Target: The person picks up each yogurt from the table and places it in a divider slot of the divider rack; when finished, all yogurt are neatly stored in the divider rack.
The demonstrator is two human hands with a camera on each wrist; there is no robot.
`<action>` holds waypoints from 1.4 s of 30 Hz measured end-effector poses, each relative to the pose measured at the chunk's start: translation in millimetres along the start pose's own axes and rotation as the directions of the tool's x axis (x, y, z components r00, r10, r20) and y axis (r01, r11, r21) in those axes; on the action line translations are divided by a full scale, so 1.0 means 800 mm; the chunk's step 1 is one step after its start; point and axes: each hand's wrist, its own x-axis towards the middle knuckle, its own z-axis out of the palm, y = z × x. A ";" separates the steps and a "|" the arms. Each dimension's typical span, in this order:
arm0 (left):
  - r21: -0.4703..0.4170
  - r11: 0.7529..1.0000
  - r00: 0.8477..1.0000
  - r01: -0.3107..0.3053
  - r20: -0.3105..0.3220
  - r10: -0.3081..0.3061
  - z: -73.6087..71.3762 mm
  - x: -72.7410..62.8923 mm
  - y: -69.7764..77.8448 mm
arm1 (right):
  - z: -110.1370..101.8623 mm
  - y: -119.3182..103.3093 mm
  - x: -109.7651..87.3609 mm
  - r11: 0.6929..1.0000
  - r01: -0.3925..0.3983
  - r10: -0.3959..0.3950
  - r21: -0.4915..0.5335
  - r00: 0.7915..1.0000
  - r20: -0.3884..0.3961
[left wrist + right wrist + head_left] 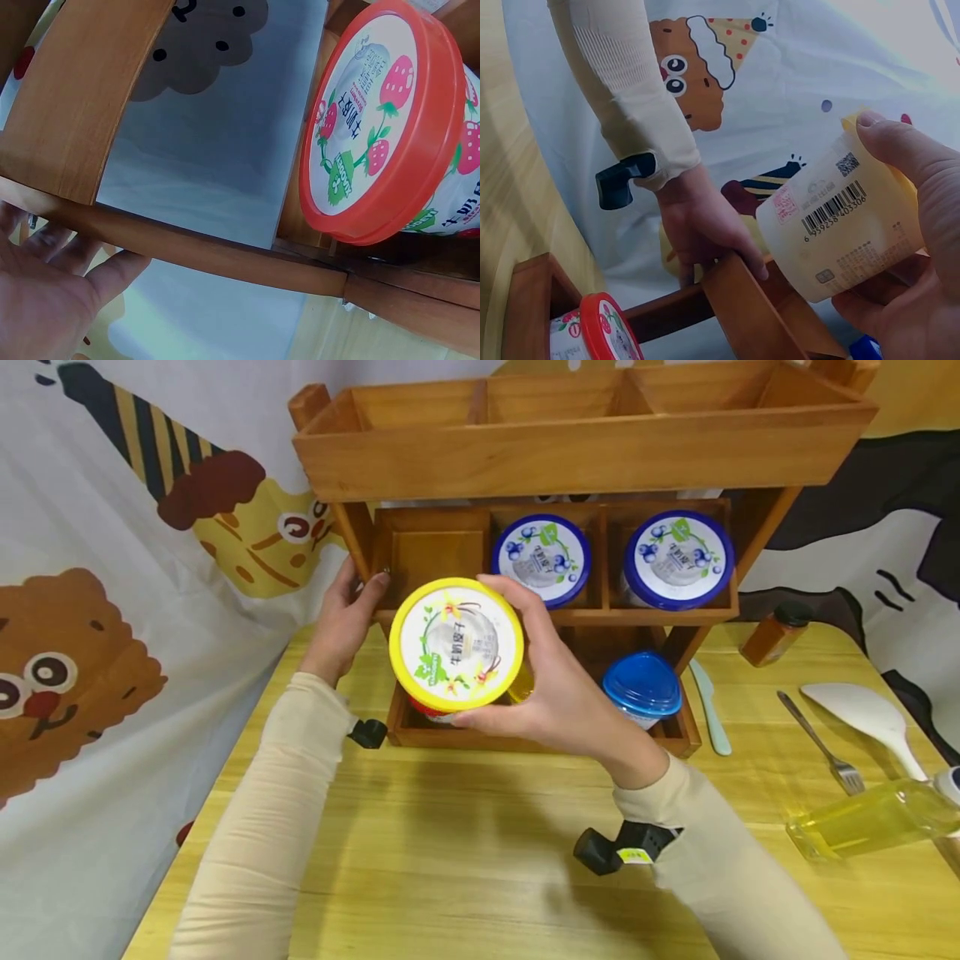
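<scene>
My right hand (558, 693) grips a round tub with a yellow lid (457, 643), thumb and fingers on opposite sides. The tub hangs in front of the left compartment of the wooden rack's (585, 456) middle tier, and the right wrist view shows a barcode on its side. At that tier's left end my left hand (337, 622) holds the rack, thumb in front and fingers round the side. Two blue-lidded tubs (542, 560) stand in the middle and right compartments. A red-lidded strawberry tub (375, 135) sits on the bottom tier, mostly hidden in the head view.
A blue-capped tub (642, 685) sits at the bottom tier's right. On the table (450, 860) to the right lie a light green knife (709, 706), a fork (821, 743), a white spoon (862, 714), a small dark-capped jar (776, 633) and a bottle of yellow liquid (873, 818).
</scene>
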 end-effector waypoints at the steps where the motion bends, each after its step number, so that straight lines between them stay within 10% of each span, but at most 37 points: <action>1: -0.006 1.000 1.000 -0.002 -0.001 0.002 0.000 0.000 0.000 | 0.001 0.001 0.005 1.000 -0.002 0.002 0.015 1.000 -0.005; 22: -0.062 0.998 1.000 0.007 -0.007 -0.007 0.000 0.000 0.000 | 0.031 0.037 0.090 0.997 -0.078 0.070 -0.026 0.973 -0.220; 42: -0.001 1.000 1.000 0.016 0.014 -0.016 0.000 -0.004 0.007 | 0.043 0.059 0.122 0.991 -0.115 0.085 -0.073 0.943 -0.322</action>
